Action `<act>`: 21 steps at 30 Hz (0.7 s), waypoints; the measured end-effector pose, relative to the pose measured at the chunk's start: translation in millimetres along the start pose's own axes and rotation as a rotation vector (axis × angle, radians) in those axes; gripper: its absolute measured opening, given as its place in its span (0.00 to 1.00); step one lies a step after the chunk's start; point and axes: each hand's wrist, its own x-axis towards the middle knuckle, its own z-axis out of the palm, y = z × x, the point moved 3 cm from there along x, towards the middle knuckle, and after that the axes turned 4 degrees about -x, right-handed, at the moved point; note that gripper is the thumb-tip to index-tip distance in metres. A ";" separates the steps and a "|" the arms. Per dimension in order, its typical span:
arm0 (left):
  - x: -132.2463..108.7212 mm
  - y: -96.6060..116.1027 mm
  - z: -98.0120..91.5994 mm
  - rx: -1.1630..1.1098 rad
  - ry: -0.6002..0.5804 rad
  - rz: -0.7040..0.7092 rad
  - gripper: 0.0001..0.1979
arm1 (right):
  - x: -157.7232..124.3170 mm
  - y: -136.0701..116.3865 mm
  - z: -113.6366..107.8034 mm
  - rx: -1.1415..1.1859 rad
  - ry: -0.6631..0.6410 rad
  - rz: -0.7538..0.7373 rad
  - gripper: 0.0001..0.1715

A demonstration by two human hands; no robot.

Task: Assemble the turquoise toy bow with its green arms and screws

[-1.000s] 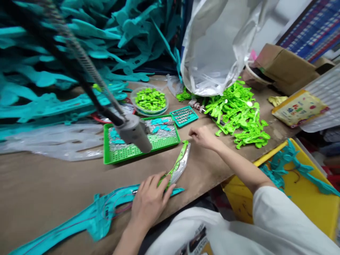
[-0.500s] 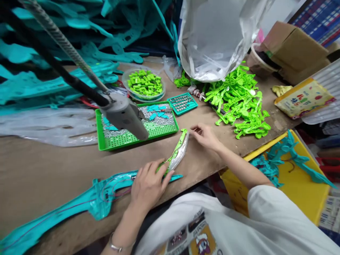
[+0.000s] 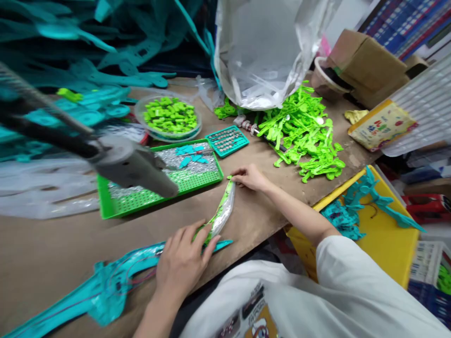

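A curved bright-green plastic part with a clear, shiny strip (image 3: 225,209) along its right side stands angled over the bench. Its lower end is under the fingers of my left hand (image 3: 185,258), which is closed on it. At the upper tip, the thumb and fingers of my right hand (image 3: 251,177) pinch the green end. Beneath my left hand lies a long teal sword-shaped plastic half (image 3: 75,298), with thin red and dark wires running along it. Its narrow tip shows to the right of that hand.
A green tray (image 3: 158,188) holds small metal pieces and teal bits. Behind it are a tub (image 3: 198,123) of green pieces and a teal tray (image 3: 230,154). Green parts (image 3: 306,136) are heaped at right, by a yellow bin (image 3: 387,253). A grey tool head (image 3: 137,169) hangs at left.
My right fingers have closed in on the upper tip of the green part. My left hand stays at its lower end. The whole view has shifted, moving the bench items leftward.
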 end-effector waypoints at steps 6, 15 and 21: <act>-4.8 -5.3 3.0 -0.031 -0.022 0.020 0.16 | -3.0 -10.6 -9.2 0.039 -0.128 0.100 0.05; -14.8 -9.4 -1.1 -0.191 -0.131 0.004 0.14 | -35.9 -3.3 -11.3 0.042 -0.162 0.199 0.12; -11.1 -15.5 6.7 -0.326 -0.157 -0.018 0.15 | -27.1 1.6 -9.1 0.010 -0.168 0.179 0.12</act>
